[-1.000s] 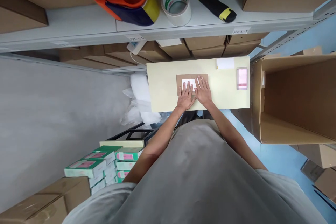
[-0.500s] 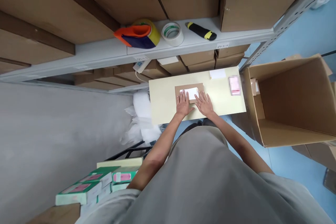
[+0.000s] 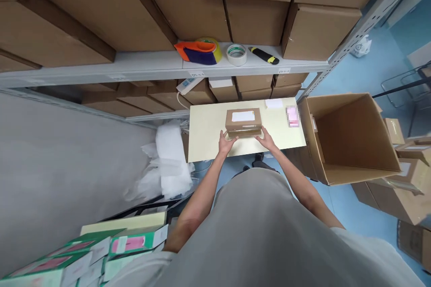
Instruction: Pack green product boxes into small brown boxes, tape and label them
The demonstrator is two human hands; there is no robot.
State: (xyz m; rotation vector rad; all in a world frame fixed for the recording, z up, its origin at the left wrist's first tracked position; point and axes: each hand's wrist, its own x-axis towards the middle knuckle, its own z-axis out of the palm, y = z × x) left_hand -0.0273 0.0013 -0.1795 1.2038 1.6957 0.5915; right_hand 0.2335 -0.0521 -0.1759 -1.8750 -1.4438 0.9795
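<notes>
A small brown cardboard box (image 3: 232, 126) with a white label (image 3: 243, 116) on its top is at the middle of the pale yellow table (image 3: 205, 143). Its near side, with a strip of shiny tape, faces me. My left hand (image 3: 227, 143) grips the near left corner, thumb along the bottom edge. At the near right corner, my right hand (image 3: 266, 140) grips the box in the same way. Whether the box's underside touches the table is hidden.
A large open carton (image 3: 363, 139) stands right of the table. Tape dispenser (image 3: 200, 52), tape roll (image 3: 236, 55) and utility knife (image 3: 264, 55) lie on the shelf ahead. White paper (image 3: 274, 103) and a pink item (image 3: 292, 116) lie at the table's right. Green boxes (image 3: 129, 244) are stacked lower left.
Both hands have moved from lying flat on the box's top to its near corners. The box's near side now shows. The camera view has shifted, with more of the upper shelf visible.
</notes>
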